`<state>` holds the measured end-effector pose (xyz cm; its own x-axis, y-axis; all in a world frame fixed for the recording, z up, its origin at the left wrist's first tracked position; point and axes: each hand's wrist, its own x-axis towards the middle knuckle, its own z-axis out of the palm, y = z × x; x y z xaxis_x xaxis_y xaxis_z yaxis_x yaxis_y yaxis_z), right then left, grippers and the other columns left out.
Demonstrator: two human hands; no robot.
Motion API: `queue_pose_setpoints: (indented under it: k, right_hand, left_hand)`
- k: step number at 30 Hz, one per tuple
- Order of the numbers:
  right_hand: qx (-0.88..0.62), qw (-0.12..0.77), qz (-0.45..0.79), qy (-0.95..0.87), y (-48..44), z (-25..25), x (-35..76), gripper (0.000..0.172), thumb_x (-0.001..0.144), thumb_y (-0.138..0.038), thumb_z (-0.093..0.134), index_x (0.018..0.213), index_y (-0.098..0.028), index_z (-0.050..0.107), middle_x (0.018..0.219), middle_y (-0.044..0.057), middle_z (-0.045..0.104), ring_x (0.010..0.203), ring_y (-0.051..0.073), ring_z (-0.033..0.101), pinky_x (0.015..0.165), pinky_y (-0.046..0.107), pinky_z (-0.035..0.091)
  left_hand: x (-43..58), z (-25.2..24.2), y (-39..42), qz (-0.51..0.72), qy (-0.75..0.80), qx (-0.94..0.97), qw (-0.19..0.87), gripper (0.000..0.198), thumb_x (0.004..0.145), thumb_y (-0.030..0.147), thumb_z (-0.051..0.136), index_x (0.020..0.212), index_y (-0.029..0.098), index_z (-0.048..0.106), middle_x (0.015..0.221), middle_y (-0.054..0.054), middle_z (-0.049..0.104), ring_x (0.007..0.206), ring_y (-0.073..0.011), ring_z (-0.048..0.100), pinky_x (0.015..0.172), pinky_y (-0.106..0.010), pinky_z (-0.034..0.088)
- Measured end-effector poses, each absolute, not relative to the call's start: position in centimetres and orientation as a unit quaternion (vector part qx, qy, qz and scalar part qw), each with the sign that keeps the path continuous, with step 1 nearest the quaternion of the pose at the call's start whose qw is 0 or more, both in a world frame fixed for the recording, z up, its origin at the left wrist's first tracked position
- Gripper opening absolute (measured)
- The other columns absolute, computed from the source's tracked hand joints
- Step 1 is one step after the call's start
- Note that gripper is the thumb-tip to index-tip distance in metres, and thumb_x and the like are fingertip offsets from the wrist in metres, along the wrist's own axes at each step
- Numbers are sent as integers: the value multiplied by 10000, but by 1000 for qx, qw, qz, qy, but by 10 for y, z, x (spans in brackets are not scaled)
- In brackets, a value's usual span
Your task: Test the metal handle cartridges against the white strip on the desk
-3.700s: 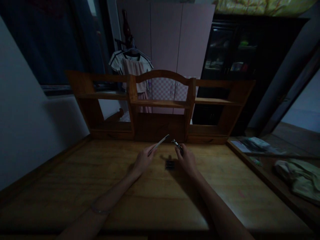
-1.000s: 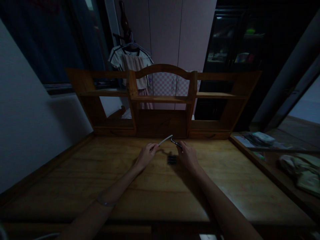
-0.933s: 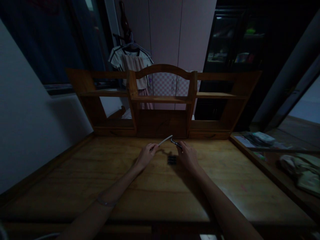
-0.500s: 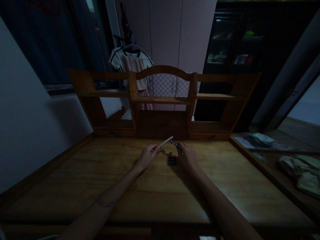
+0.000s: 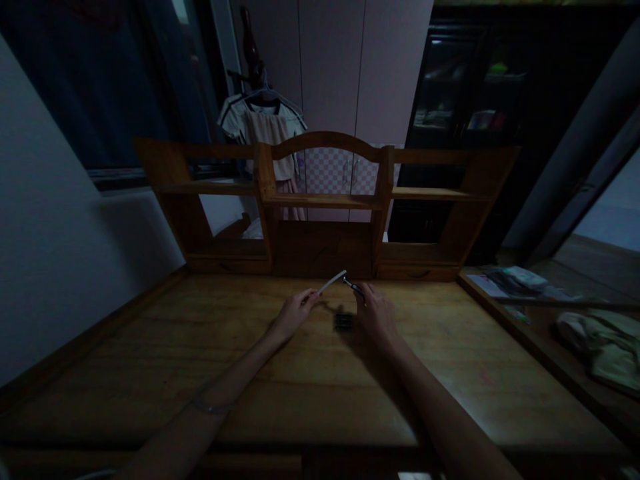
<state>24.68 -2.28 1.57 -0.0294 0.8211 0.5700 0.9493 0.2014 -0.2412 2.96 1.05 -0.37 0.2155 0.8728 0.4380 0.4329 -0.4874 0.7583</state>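
My left hand (image 5: 296, 311) is closed, pinching one end of a thin, slightly bent white strip (image 5: 332, 281) that points up and to the right. In my right hand (image 5: 376, 313) is a slim dark hand tool (image 5: 356, 289) with a shiny metal tip; its exact kind is too small to tell. That tip lies close by the strip's free end, and I cannot tell whether they touch. Below, between the hands, a small dark block with rows (image 5: 343, 323) rests on the wooden desk (image 5: 225, 373).
A wooden shelf unit (image 5: 325, 200) spans the desk's back edge. To the right, a lower surface holds papers and a plastic bag (image 5: 520, 280) and folded cloth (image 5: 607, 347). Clothes (image 5: 267, 127) hang behind, near pale cupboards (image 5: 330, 73). A wall (image 5: 75, 253) borders the left side.
The tool's tip and the strip's free end have shifted very slightly. Both hands keep their hold and nearly the same place.
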Motion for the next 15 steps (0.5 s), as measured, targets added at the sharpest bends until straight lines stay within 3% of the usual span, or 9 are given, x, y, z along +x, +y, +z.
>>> queue_pose_setpoints:
  k: [6, 15]
  right_hand:
    - [-625, 355, -108, -687, -22, 20, 257, 279, 989, -306, 290, 1040, -199, 544, 912, 50, 650, 708, 147, 574, 569, 257, 250]
    - [-629, 315, -102, -703, -21, 18, 250, 332, 996, -371, 250, 1030, -184, 522, 700, 36, 651, 543, 134, 541, 511, 273, 174]
  left_hand:
    - [28, -3, 9, 455, 436, 739, 239, 319, 892, 407, 452, 1009, 196, 659, 987, -38, 690, 924, -201, 627, 837, -290, 459]
    - [30, 2, 3, 487, 400, 729, 266, 329, 884, 391, 478, 1076, 180, 642, 1006, -52, 686, 929, -203, 622, 827, -290, 469]
